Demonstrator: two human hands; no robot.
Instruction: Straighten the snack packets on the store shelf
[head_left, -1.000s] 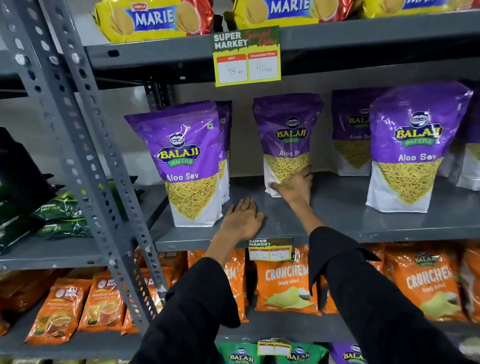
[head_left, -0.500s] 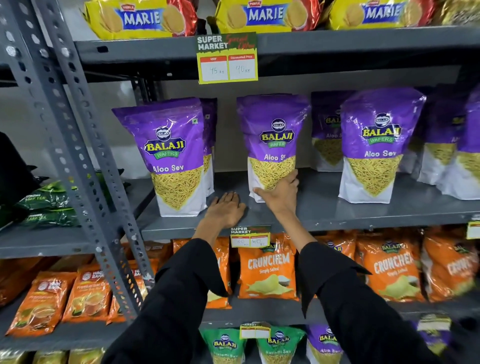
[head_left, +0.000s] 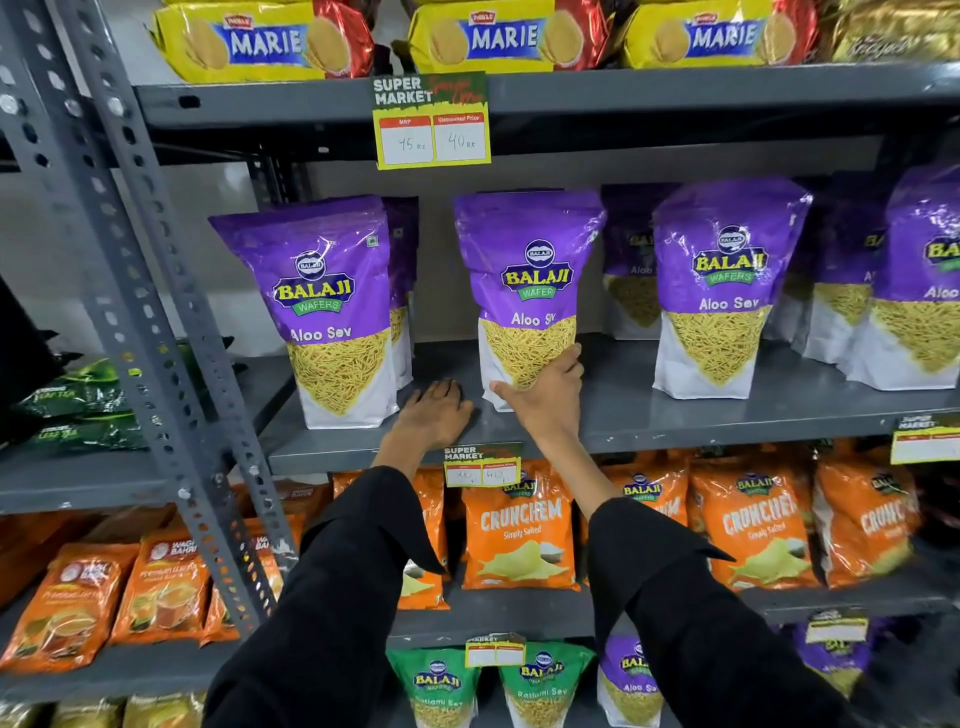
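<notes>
Purple Aloo Sev packet (head_left: 527, 291), right hand (head_left: 545, 400) gripping

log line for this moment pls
right hand gripping base of middle sev packet | left hand flat on shelf | packet upright

Right hand (head_left: 550, 400) gripping upright purple Aloo Sev packet (head_left: 527, 291), left hand (head_left: 434, 415) flat on grey shelf (head_left: 727, 415)
</notes>
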